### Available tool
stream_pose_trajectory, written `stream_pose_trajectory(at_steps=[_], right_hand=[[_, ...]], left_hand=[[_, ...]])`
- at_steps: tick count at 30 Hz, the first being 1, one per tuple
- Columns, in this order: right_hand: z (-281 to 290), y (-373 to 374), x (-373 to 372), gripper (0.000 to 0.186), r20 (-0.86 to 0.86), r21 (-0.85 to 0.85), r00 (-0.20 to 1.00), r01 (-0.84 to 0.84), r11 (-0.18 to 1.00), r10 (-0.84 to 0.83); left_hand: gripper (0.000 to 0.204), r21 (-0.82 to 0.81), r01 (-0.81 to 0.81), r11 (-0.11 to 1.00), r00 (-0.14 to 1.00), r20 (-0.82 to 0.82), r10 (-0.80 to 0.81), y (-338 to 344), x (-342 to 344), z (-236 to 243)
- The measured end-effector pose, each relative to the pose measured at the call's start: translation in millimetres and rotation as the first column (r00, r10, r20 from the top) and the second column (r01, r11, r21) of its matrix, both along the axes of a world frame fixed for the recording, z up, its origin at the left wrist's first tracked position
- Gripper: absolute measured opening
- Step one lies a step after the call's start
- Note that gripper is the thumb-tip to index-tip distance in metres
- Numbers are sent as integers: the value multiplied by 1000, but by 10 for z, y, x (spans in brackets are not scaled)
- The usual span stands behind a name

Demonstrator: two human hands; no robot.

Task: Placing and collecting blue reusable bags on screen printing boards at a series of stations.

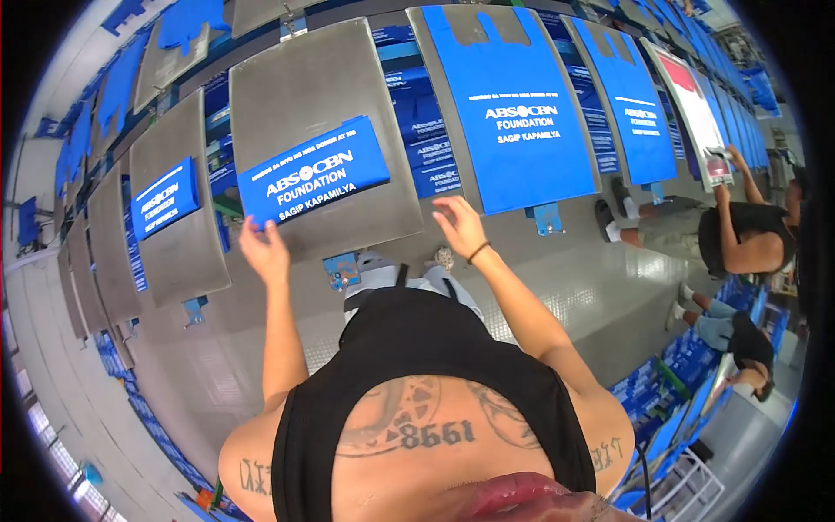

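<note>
"Where is there open room?"

"On the shiny grey floor (574,287), to the right of the person's right arm. The centre panel (304,87) is bare above and below its folded bag (313,170), and a gap parts its right edge from the right panel (511,29)."

"Any room on that one?"

"Little: the nearer spread bag (509,165) almost fills it, down to the near edge."

"Count the nearest ones."

"Four panels, a bag on each. Two bags lie full length, the second being the farther spread bag (639,143); two are folded short, the other on the left panel (174,270). Each panel has one blue bracket (342,271) at its near edge."

"And the hands?"

"Two, both open. The left hand (268,254) curves loosely at the folded bag's lower left corner; I can't tell whether it touches. The right hand (465,228) is empty, just beside the nearer spread bag's lower left corner."

"Materials?"

"The panels look like scuffed, dull metal with rounded corners. The bags are thin, matte blue sheets with white print, the spread ones notched into handles. The brackets are smudged. A thin dark wristband (478,252) rings the right wrist."
</note>
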State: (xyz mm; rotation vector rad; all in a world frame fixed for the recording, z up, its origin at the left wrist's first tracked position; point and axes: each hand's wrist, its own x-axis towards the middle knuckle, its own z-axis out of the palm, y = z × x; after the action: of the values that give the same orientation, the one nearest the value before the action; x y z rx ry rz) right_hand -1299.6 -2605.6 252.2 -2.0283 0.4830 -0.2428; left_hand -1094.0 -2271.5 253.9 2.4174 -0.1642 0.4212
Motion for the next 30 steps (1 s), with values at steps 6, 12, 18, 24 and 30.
stream_pose_trajectory(at_steps=[6,12,18,24,30], right_hand=[[-69,-283,-738,17,-67,49,998,-4,999,7],[-165,-198,-415,20,-64,333,990,-95,938,123],[-276,144,713,48,-180,739,983,116,664,29],[-396,291,1411,58,-301,450,949,227,863,-92],[-404,242,1488,40,-409,464,872,452,762,-269]], left_hand=[[52,-148,-118,982,956,-286,72,-488,-450,-194],[72,-653,-645,397,746,-651,141,-224,155,-265],[54,-563,-769,302,621,-769,150,-164,464,-202],[38,-607,-689,396,676,-735,49,59,379,-182],[49,-561,-636,530,652,-758,-18,144,487,-45]])
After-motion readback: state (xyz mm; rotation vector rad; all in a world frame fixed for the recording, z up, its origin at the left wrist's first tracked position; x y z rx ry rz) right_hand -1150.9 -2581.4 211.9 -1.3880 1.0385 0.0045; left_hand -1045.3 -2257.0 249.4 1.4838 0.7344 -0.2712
